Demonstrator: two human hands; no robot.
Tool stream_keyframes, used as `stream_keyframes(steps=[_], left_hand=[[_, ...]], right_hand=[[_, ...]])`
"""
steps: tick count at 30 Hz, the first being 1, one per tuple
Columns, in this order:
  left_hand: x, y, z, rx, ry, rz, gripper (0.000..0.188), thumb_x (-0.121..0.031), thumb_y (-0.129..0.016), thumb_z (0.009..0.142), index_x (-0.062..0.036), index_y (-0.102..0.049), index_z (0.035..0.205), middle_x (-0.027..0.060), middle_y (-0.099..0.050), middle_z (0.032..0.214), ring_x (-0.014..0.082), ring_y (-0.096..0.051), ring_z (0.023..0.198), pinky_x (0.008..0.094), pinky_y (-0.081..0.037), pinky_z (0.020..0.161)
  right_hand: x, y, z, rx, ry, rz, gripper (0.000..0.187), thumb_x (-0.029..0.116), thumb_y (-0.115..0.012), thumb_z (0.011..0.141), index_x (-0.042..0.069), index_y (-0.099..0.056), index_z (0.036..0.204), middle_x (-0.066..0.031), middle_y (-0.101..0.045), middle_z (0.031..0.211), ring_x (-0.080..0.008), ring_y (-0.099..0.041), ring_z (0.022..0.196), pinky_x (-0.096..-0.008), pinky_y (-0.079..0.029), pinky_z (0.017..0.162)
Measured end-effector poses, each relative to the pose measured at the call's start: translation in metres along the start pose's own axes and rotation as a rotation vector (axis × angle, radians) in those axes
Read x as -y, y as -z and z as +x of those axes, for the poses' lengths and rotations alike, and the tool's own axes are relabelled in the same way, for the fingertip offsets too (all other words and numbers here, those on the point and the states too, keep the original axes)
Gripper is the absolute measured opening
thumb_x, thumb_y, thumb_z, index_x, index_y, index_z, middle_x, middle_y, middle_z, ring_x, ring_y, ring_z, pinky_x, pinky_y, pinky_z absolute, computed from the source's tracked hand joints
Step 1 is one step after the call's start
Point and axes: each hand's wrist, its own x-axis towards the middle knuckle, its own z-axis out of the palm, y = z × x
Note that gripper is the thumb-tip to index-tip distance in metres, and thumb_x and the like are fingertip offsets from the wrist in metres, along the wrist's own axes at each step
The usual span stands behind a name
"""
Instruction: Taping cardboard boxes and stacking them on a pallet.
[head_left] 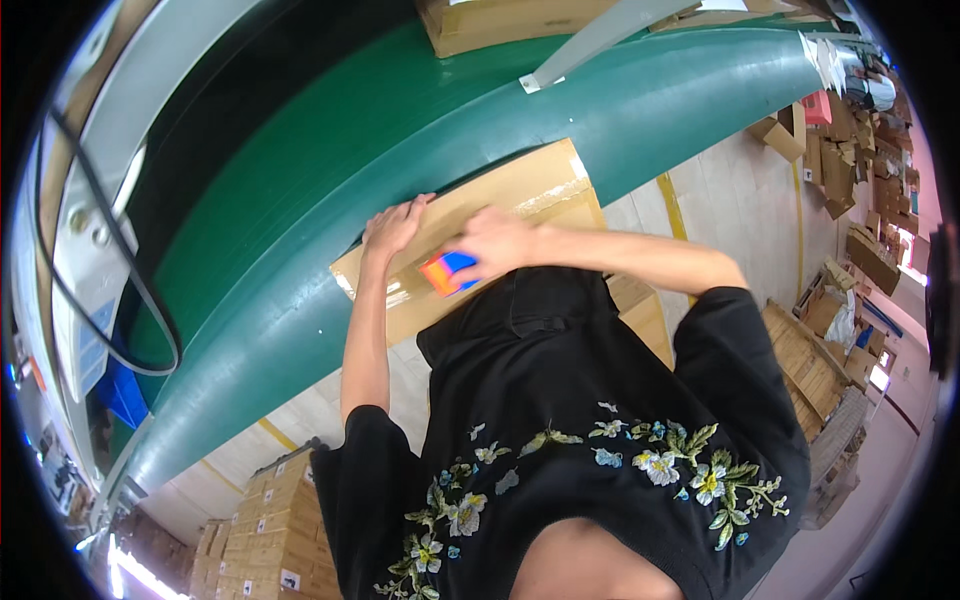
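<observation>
A taped cardboard box (520, 200) sits tilted between my body and the green conveyor belt, its far side against the conveyor's rounded edge. My left hand (392, 228) rests on the box's left part, palm down with fingers stretched towards its far edge. Over the middle of the box, my right hand (490, 243) is closed around a small blue and orange object (455, 270). Motion blurs that hand, and its fingers partly cover the object, so its exact kind is unclear. Shiny clear tape shows on the cardboard near the right end and at the lower left.
The green conveyor (300, 230) curves across in front of me, with another cardboard box (510, 22) on its far side. A grey metal strut (590, 50) crosses above it. A black cable (110, 230) loops at the left. Stacked cartons (285, 530) stand lower left; more boxes lie right.
</observation>
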Motion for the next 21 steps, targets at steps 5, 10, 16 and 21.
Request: stream_keyframes(steps=[5, 10, 16, 21], left_hand=[[-0.001, -0.004, -0.018, -0.171, 0.04, 0.081, 0.046, -0.044, -0.026, 0.091, -0.0193, -0.061, 0.11, 0.0075, -0.061, 0.109, 0.032, -0.056, 0.101, 0.0422, -0.041, 0.09], [0.019, -0.011, -0.025, -0.414, -0.176, 0.062, 0.038, -0.036, -0.038, 0.091, -0.011, -0.06, 0.109, 0.0103, -0.057, 0.116, 0.0293, -0.052, 0.108, 0.0397, -0.034, 0.096], [0.059, -0.049, -0.095, -1.036, 0.31, 0.23, 0.044, -0.032, -0.037, 0.092, -0.0062, -0.042, 0.128, 0.025, -0.036, 0.133, 0.0382, -0.037, 0.121, 0.0414, -0.03, 0.099], [0.041, -0.072, -0.089, -1.032, 0.475, 0.018, 0.055, -0.034, -0.034, 0.094, 0.0007, -0.025, 0.136, 0.0283, -0.023, 0.139, 0.0423, -0.03, 0.124, 0.0485, -0.027, 0.1]], right_hand=[[-0.087, 0.069, -0.129, 0.08, -0.312, -0.252, 0.047, 0.057, -0.059, 0.072, 0.016, -0.066, 0.095, -0.0125, -0.061, 0.061, -0.0293, -0.061, 0.059, -0.0388, -0.049, 0.057], [-0.141, 0.077, -0.169, 0.129, -0.45, -0.387, 0.047, 0.054, -0.061, 0.07, 0.013, -0.067, 0.092, -0.0146, -0.061, 0.064, -0.0318, -0.061, 0.064, -0.0409, -0.049, 0.061], [-0.165, 0.069, -0.161, 0.123, -0.539, -0.217, 0.05, 0.053, -0.065, 0.066, 0.011, -0.067, 0.093, -0.0168, -0.062, 0.074, -0.0322, -0.061, 0.077, -0.0427, -0.048, 0.068], [-0.172, 0.066, -0.122, 0.302, -0.5, -0.158, 0.045, 0.047, -0.068, 0.064, 0.009, -0.068, 0.089, -0.0171, -0.063, 0.082, -0.0328, -0.061, 0.083, -0.0419, -0.049, 0.074]])
